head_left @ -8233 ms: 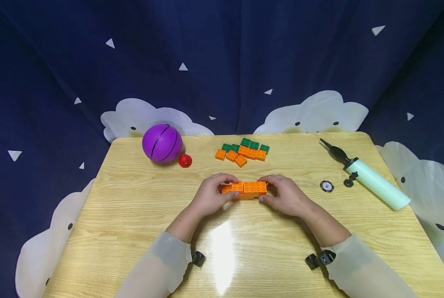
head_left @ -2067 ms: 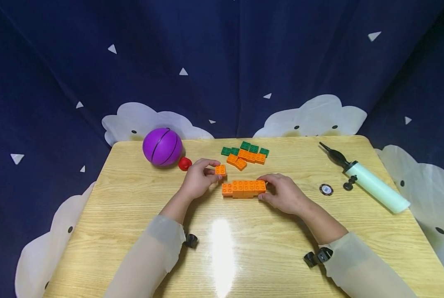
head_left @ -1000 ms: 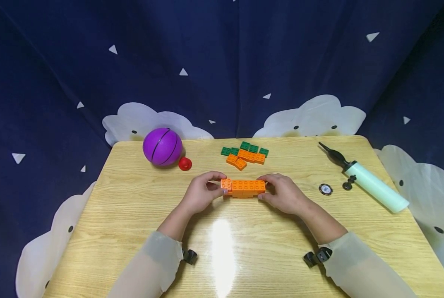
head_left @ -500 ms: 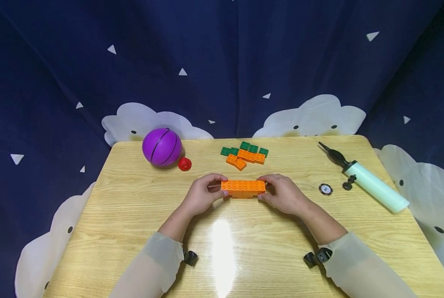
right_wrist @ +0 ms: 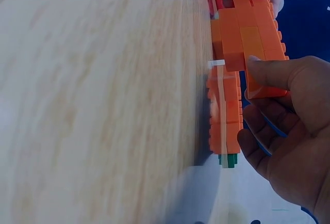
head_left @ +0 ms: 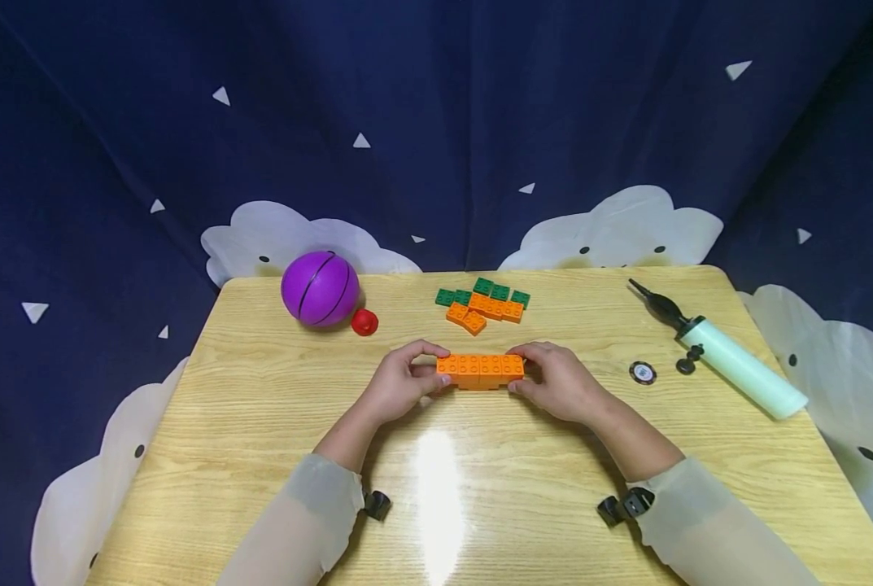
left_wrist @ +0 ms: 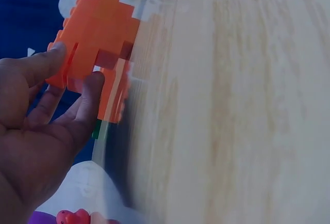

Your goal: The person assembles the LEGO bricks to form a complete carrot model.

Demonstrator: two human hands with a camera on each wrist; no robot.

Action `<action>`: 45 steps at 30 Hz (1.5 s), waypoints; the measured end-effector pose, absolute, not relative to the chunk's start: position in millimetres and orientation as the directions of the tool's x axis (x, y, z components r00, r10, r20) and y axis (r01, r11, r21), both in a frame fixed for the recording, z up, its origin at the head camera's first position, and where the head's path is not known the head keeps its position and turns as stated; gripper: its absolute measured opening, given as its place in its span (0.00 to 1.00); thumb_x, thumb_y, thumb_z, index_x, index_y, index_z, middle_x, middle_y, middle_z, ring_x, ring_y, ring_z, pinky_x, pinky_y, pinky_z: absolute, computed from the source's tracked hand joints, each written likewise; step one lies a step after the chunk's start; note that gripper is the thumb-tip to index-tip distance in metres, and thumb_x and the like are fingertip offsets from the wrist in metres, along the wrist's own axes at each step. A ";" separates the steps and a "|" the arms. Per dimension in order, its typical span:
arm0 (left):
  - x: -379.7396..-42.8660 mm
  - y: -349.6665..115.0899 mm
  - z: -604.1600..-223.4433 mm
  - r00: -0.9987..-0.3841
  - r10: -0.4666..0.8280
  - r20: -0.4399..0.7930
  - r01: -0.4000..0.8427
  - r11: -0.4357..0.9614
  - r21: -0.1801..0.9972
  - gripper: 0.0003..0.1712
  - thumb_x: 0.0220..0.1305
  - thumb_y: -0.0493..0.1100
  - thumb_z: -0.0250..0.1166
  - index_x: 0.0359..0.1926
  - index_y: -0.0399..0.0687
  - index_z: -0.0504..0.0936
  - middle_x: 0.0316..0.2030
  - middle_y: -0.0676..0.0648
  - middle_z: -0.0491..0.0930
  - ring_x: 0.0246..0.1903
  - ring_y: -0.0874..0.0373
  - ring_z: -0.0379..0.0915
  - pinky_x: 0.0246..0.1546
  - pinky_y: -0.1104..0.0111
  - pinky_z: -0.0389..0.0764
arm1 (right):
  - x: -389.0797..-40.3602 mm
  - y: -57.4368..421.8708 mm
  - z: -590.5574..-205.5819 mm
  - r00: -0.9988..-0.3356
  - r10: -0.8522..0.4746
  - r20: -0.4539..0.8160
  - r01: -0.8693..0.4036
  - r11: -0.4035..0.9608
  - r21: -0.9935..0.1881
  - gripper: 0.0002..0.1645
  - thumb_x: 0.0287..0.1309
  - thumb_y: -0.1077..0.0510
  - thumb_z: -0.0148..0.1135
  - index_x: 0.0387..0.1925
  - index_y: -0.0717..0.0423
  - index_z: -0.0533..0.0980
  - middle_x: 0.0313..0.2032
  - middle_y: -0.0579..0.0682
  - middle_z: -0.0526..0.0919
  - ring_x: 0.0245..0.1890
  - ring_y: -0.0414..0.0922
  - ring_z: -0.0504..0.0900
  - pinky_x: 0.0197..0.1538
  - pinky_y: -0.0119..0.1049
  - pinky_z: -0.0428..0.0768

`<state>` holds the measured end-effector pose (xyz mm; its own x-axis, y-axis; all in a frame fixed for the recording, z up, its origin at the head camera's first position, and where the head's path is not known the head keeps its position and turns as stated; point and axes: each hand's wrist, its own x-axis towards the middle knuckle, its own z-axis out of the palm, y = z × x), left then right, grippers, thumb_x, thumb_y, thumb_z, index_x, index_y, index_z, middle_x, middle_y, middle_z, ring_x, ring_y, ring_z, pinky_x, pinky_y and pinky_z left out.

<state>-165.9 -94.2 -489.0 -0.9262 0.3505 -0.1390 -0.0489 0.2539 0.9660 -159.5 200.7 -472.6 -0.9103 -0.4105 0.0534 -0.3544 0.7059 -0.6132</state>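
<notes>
An orange toy-brick build (head_left: 480, 370) stands mid-table, its top row wider than the layers below. My left hand (head_left: 395, 382) pinches the end brick at its left between thumb and fingers. In the left wrist view a thin slit shows beside that end brick (left_wrist: 77, 69), with the left hand (left_wrist: 46, 110) on it. My right hand (head_left: 560, 381) pinches the opposite end. The right wrist view shows the right hand's thumb (right_wrist: 273, 74) flat against the side of the orange build (right_wrist: 252, 33), whose underside steps inward.
Behind the build lie loose orange bricks (head_left: 491, 307) and several green bricks (head_left: 483, 286). A purple ball (head_left: 320, 289) and a small red hat-shaped piece (head_left: 364, 322) are at the left. At the right are a poker chip (head_left: 643, 373), a black small part (head_left: 688, 362) and a pale green hand pump (head_left: 744, 366).
My left hand has brought a single orange brick from the back of the table onto the left end of the build's top row. The right hand has kept its grip on the right end.
</notes>
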 end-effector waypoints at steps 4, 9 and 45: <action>-165.7 -93.4 -490.6 -0.930 0.343 -0.131 -0.035 0.273 0.961 0.19 0.66 0.38 0.74 0.56 0.57 0.83 0.44 0.45 0.88 0.37 0.45 0.86 0.30 0.61 0.84 | -159.3 201.4 -472.3 -0.909 -0.412 0.057 -0.357 0.705 -0.613 0.28 0.59 0.57 0.77 0.60 0.57 0.80 0.55 0.54 0.84 0.56 0.52 0.82 0.60 0.52 0.80; -165.6 -91.7 -489.6 -0.935 0.336 -0.113 -0.017 0.275 0.961 0.19 0.64 0.37 0.74 0.54 0.56 0.84 0.44 0.43 0.88 0.34 0.43 0.85 0.26 0.61 0.82 | -159.8 201.8 -472.2 -0.909 -0.414 0.053 -0.357 0.706 -0.612 0.28 0.60 0.56 0.76 0.60 0.57 0.80 0.55 0.54 0.84 0.57 0.53 0.81 0.61 0.53 0.79; -172.0 -100.7 -486.4 -0.928 0.364 -0.080 0.048 0.329 0.943 0.21 0.60 0.40 0.79 0.53 0.58 0.85 0.55 0.51 0.83 0.49 0.54 0.84 0.50 0.61 0.85 | -162.4 202.7 -475.5 -0.907 -0.419 0.041 -0.350 0.696 -0.627 0.29 0.60 0.56 0.76 0.62 0.55 0.79 0.57 0.53 0.84 0.52 0.51 0.83 0.57 0.51 0.81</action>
